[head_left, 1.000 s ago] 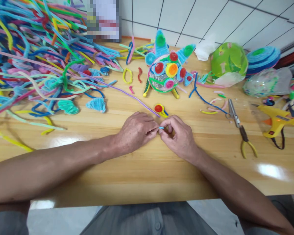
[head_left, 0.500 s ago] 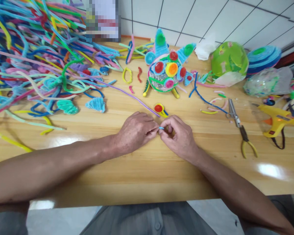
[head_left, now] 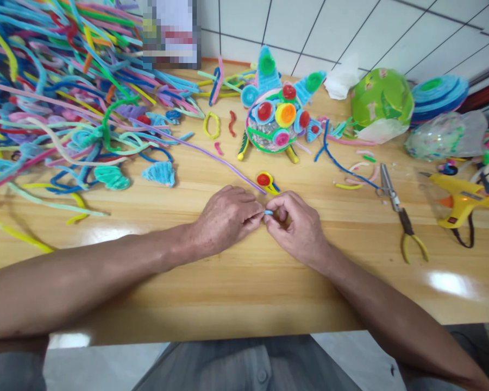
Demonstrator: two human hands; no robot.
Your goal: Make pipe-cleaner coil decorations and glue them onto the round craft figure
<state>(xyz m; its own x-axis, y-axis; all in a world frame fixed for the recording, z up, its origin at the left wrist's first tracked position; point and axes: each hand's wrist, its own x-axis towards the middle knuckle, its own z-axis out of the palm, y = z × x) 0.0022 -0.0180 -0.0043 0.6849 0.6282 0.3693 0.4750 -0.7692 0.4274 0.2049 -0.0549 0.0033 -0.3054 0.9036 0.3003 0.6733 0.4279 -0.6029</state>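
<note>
Both hands near the middle of the tabletop (head_left: 228,288), fingertips meeting. Right hand (head_left: 297,231) pinches small blue piece (head_left: 268,213) between thumb and index finger, other fingers curled. Left hand (head_left: 230,220) has fingertips pinched together at the piece's left end; exact grip partly hidden. Piece sits between the hands, roughly mid-tabletop.

Just beyond the hands: yellow loop piece with red centre (head_left: 263,179), blue bit at its right. Purple stem (head_left: 224,160) runs from the pile at left to just behind the left hand's fingers. Decorated figure (head_left: 275,122) stands farther back, toward far edge: blue pointed parts with green spots, red and yellow-orange rounds, yellow-tipped legs. Yellow ring (head_left: 211,134) and red squiggle (head_left: 232,124) lie left of it.

Big tangled pile of fuzzy stems (head_left: 77,87) fills far left corner; blue triangular piece (head_left: 161,173) near its right side. Right part of tabletop: dark blue stem (head_left: 340,165), scissors (head_left: 388,184), yellow-handled pliers (head_left: 409,239), the two tools touching or overlapping, can't tell. Yellow glue gun (head_left: 460,201) right of them, green rounded object (head_left: 382,103) toward far edge.
</note>
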